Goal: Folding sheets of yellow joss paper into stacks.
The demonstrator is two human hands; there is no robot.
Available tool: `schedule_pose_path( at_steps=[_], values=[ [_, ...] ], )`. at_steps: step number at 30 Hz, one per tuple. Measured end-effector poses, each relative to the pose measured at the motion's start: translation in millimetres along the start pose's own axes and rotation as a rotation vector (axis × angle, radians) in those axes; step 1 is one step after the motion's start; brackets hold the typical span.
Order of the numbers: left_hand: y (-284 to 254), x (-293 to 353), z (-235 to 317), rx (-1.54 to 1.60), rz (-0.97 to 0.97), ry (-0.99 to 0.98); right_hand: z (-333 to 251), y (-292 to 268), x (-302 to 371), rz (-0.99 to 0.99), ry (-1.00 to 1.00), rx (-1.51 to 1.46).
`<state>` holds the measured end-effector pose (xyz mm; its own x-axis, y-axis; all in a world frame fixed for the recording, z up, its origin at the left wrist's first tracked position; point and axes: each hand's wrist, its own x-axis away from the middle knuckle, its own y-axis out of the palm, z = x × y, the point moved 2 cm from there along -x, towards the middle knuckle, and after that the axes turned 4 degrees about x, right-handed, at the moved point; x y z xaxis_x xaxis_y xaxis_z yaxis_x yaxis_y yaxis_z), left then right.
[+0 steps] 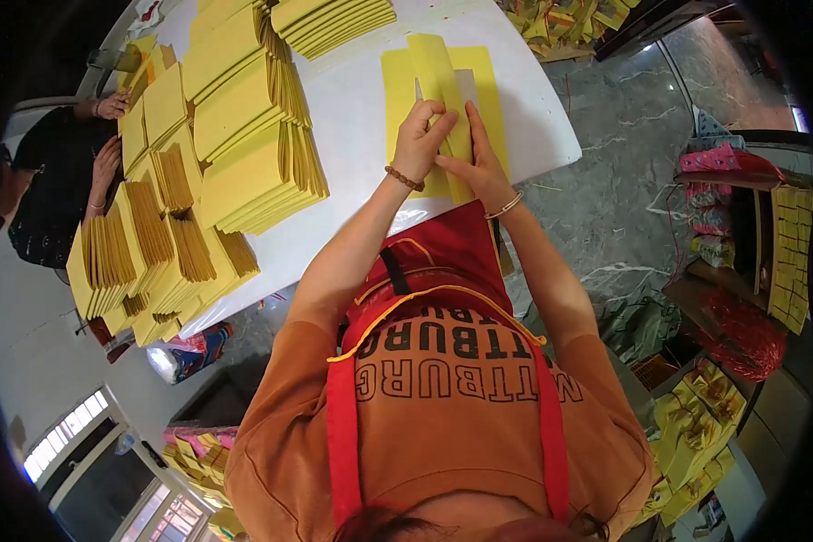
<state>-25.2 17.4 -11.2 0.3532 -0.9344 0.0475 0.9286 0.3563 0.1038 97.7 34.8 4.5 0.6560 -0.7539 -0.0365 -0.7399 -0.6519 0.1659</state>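
A yellow paper sheet is curled over lengthwise on a flat stack of yellow paper. Between them a strip of greyish card shows. My left hand, with a beaded bracelet, is closed at the curled sheet's left edge, thumb across the paper. A small pale pointed tip shows beyond its fingers; I cannot make out what it is. On the sheet's right side, my right hand, with a bangle, lies with fingers stretched out and thumb apart, touching the paper.
Piles of folded yellow paper cover the left of the white table. Another person's hands rest by the piles at far left. The table edge curves at right above a grey marble floor. More yellow paper bundles lie lower right.
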Motion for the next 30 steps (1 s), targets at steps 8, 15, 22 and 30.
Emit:
schedule_pose_path(
  at_steps=[8,15,22,30],
  values=[
    [12,2,14,0.362,-0.063,0.058,16,-18,-2,0.148,0.161,-0.525],
    [6,-1,6,0.275,-0.106,0.042,5,-16,-14,0.253,0.191,-0.488],
    [-4,0,10,0.29,-0.177,-0.018,-1,-20,-25,0.174,0.291,-0.288],
    [-44,-16,77,-0.6,0.135,0.699,-90,-25,-13,-0.099,0.278,0.07]
  ],
)
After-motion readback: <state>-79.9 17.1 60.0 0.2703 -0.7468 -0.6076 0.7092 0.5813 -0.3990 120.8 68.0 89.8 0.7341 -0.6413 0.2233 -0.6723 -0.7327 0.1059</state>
